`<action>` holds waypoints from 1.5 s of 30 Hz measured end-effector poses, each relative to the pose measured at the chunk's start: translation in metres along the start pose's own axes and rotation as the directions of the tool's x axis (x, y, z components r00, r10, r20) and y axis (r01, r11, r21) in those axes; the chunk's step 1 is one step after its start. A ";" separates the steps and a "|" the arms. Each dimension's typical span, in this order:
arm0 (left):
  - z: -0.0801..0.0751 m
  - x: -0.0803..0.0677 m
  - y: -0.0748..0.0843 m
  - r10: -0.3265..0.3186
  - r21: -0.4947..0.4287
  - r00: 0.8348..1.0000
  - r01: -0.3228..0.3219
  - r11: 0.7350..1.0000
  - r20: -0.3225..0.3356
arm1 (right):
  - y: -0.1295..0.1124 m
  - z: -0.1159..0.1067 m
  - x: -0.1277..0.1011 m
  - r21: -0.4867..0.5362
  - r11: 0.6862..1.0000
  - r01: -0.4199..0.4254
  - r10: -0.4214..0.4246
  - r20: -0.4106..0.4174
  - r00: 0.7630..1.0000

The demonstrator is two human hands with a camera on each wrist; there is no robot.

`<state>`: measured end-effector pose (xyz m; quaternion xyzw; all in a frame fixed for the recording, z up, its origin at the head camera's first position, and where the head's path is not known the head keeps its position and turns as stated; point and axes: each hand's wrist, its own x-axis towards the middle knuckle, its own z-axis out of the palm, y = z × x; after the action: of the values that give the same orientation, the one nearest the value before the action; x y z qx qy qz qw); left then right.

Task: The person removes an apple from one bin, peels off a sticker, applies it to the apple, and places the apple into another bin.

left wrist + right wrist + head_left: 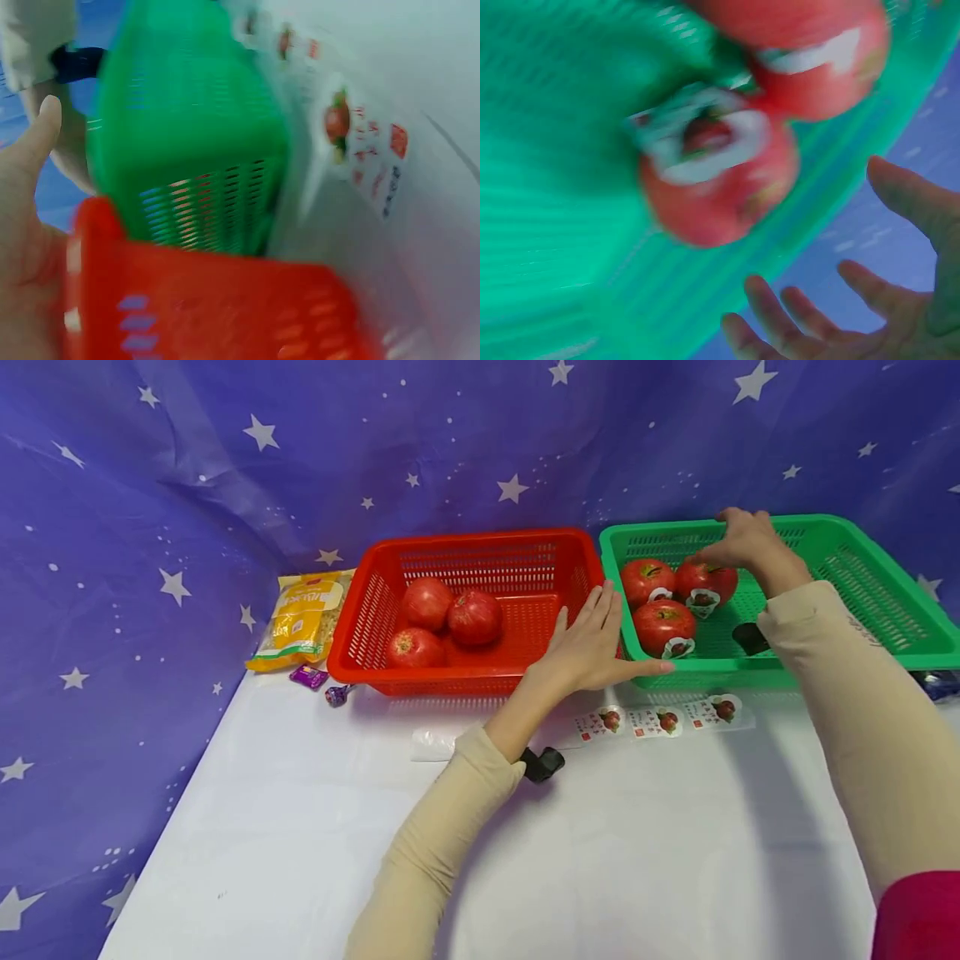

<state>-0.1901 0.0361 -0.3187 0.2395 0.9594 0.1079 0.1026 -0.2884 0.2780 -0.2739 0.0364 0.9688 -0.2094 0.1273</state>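
Fruit (pixel 664 625): three stickered sat in the green basket (pixel 873 581) at 2 o'clock, three seemingly bare in the red basket (pixel 450 678) at 12. I judged stickering half done; loose stickers (pixel 656 722) lay toward 4. Left hand (pixel 588 647), right hand (pixel 750 543) spread, gripping nothing.

My head feed is bright and even, with a soft shadow (pixel 776 810) on the table (pixel 645 868) in front of the green basket (pixel 877 581); both wrist feeds reach me blurred.
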 end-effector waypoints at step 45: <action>-0.049 -0.146 -0.215 -0.441 -0.473 0.895 0.359 0.805 -0.071 | -0.190 0.071 -0.047 -0.179 0.672 0.718 -0.710 0.117 0.694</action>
<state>-0.1702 -0.2276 -0.3056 -0.0094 0.9423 0.3224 0.0894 -0.2503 0.0751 -0.2494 -0.3625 0.9198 -0.1391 0.0566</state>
